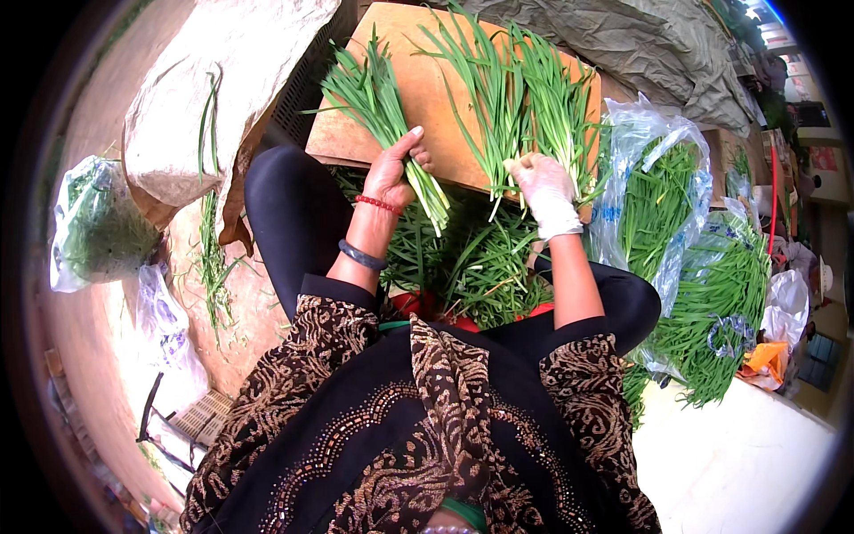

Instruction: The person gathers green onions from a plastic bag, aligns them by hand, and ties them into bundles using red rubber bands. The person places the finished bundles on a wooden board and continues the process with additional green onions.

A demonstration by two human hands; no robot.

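My left hand (396, 168), bare, is closed around a bunch of garlic chives (380, 100), its pale stem ends pointing down towards me. My right hand (542, 185), in a white glove, has its fingertips at the stem ends of loose chives (490, 107) lying on a wooden board (427, 73); whether it grips any is hard to tell. Another pile of chives (550, 100) lies on the board just beyond the right hand. Below the board's near edge, between my legs, is a heap of green leaves and trimmings (497, 267), with something red under it.
Clear plastic bags (700, 153) with chives stand at the right, beside a large chive pile (720, 314). A filled plastic bag (100, 220), an empty-looking bag (167, 334) and scattered stalks (213, 280) lie at the left. Pale sacking (200, 80) hangs at the upper left.
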